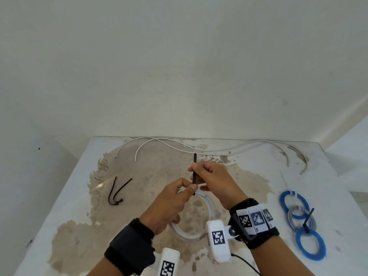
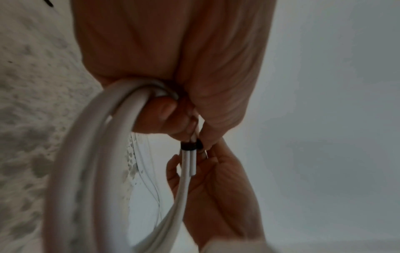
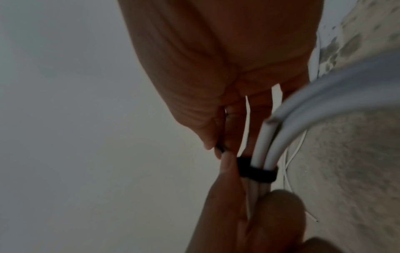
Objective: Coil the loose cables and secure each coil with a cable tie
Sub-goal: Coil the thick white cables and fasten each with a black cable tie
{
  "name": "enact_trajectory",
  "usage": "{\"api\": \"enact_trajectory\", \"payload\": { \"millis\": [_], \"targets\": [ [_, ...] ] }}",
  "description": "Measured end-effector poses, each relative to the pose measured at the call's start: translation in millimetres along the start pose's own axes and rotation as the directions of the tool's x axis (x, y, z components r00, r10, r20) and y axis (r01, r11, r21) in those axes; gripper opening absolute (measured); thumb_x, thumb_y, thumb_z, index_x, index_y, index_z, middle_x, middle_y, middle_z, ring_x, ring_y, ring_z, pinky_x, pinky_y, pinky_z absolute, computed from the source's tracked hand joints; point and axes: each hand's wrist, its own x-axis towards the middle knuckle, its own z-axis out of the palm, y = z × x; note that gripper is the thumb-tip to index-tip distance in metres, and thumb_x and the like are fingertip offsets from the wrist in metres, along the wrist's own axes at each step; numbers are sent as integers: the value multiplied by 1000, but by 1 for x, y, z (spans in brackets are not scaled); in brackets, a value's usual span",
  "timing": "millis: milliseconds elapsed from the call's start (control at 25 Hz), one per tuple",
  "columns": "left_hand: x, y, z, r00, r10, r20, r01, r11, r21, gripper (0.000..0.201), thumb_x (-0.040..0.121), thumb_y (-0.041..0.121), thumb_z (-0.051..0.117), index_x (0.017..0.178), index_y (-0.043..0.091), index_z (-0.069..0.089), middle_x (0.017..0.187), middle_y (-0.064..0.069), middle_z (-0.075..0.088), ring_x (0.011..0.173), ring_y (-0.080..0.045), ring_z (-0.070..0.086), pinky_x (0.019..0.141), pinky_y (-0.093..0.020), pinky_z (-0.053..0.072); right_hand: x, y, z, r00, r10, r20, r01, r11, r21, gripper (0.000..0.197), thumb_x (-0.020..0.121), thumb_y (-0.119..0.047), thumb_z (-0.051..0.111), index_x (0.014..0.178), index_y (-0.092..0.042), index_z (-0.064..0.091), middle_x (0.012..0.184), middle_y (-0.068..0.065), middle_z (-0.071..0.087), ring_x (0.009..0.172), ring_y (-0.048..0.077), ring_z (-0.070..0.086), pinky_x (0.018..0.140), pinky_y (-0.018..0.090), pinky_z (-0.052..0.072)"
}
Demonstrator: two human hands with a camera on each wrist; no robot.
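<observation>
A white cable coil (image 1: 207, 204) hangs between both hands above the table. My left hand (image 1: 179, 193) pinches the coil's strands (image 2: 121, 119) just beside the tie loop. A black cable tie (image 1: 195, 172) is wrapped round the strands (image 3: 255, 171), its tail sticking up. My right hand (image 1: 203, 174) pinches that tail (image 3: 220, 149) close to the tie's head. In the left wrist view the black loop (image 2: 190, 145) sits tight on two white strands. Two loose white cables (image 1: 199, 150) lie along the table's far edge.
Two spare black ties (image 1: 116, 193) lie at the left. At the right lie two blue coils (image 1: 310, 244) and a grey coil (image 1: 298, 216), joined by a black tie (image 1: 307, 221). The worn table (image 1: 139, 226) ends at a white wall.
</observation>
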Motion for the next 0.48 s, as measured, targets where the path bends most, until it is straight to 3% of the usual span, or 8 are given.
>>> {"api": "enact_trajectory", "payload": {
  "millis": [120,240,360,480],
  "targets": [
    [-3,0,-19,1000,-10,-9,9,993,-117,19,97,38,62,88,22,61,63,9,36,49,-7,24,41,-20,20,-23,9,5,973,183,138,-178,983,-49,40,101,-54,50,109,-22,72,99,0,77,85,18,74,79,34,58],
    [-4,-6,-36,1000,-9,-30,4,990,-139,20,99,36,59,97,17,65,65,9,40,50,-6,29,42,-22,24,-51,23,19,932,285,226,-291,957,-7,32,102,-43,55,118,-19,68,104,2,77,94,23,76,76,36,62],
    [-6,-18,-47,998,-51,26,56,962,-268,31,103,36,50,115,13,67,74,1,55,57,-11,47,51,-28,43,-67,36,34,951,250,181,-277,951,140,23,105,-25,55,120,-10,64,95,6,74,89,24,75,76,40,62],
    [-6,-37,-53,985,-110,135,157,897,-414,39,103,37,49,115,5,67,83,-10,67,69,-20,62,73,-38,54,-76,43,37,958,268,98,-285,924,254,23,106,-23,52,120,-9,63,88,5,71,85,21,73,72,39,63]
  ]
}}
